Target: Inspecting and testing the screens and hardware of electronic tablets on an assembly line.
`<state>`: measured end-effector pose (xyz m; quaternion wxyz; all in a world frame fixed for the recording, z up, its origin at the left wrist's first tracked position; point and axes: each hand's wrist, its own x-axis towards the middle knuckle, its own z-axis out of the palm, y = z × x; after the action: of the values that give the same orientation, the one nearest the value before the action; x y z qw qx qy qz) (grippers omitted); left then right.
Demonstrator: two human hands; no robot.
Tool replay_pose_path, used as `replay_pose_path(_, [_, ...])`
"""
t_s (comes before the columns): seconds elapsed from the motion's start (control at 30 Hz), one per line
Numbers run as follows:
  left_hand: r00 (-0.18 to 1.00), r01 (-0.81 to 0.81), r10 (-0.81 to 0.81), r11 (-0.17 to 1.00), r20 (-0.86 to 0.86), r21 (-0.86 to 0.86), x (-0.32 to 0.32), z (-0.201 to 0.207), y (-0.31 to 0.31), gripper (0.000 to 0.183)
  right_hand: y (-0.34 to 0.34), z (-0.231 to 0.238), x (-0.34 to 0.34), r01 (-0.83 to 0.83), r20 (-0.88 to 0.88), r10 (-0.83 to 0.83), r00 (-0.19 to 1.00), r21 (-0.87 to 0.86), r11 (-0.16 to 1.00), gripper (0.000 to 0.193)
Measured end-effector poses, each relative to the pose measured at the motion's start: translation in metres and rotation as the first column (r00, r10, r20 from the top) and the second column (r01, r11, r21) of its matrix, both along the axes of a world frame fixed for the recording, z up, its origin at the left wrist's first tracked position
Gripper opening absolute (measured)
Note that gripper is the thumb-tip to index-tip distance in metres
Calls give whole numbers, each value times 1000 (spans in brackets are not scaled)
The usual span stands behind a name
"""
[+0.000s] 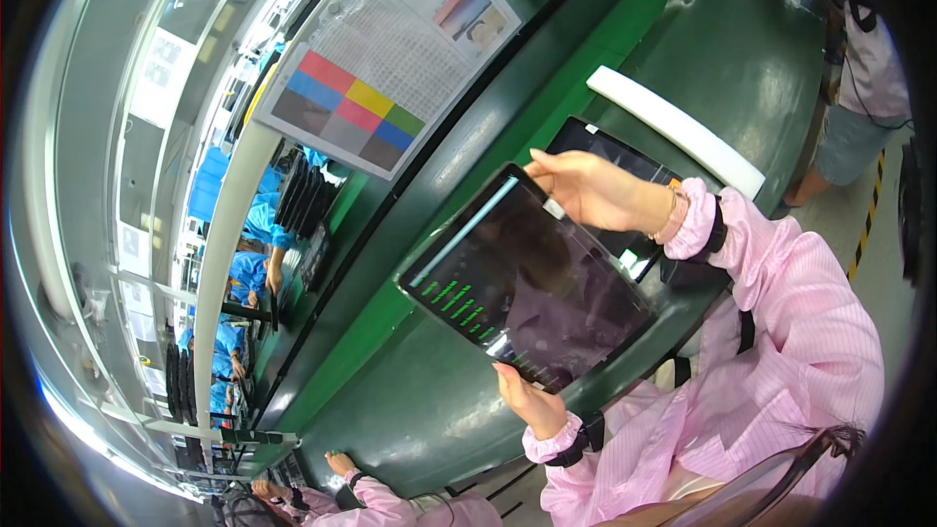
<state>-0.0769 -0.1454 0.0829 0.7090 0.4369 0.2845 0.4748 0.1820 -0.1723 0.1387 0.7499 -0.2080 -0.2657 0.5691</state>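
A black tablet (556,283) is tilted up over the green worktop, with rows of small green text along one side of its dark, reflecting screen. My left hand (532,405) grips its lower edge, thumb at the rim and the other fingers partly hidden behind. At the opposite edge, my right hand (595,190) holds the tablet near a corner, by a small white tab. Behind that right hand lies a second dark-screened device (610,151), partly covered by the hand and the tablet.
A white foam strip (673,127) lies beyond the second device on the green worktop (429,410). A printed sheet with coloured blocks (390,59) hangs over the bench. Co-workers in blue (259,224) and pink (376,498) sit along the line; another person (869,68) stands at upper right.
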Motion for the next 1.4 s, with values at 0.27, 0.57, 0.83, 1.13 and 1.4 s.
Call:
replay_pose_path(0.27, [987, -33, 16, 994, -158, -106, -21, -26, 3, 36, -17, 23, 51, 168, 28, -180, 983, 248, 954, 45])
replay_pose_path(0.57, [970, -14, -49, 966, -236, -259, -24, -46, 63, 36, -84, -64, 88, 622, 877, -148, 457, -196, 758, 39])
replay_pose_path(0.83, [933, 55, -115, 982, -340, -181, 0, -27, 67, 36, -97, -104, 84, 569, 884, -117, 452, -185, 801, 47])
replay_pose_path(1.13, [762, 548, -503, 836, -408, -8, 62, 25, -3, 50, -100, -106, 83, 515, 821, -136, 555, -211, 831, 50])
replay_pose_path(1.4, [830, 486, -558, 722, 2, -492, 94, -10, -5, 44, -105, -100, 76, 501, 705, -186, 685, -270, 823, 51])
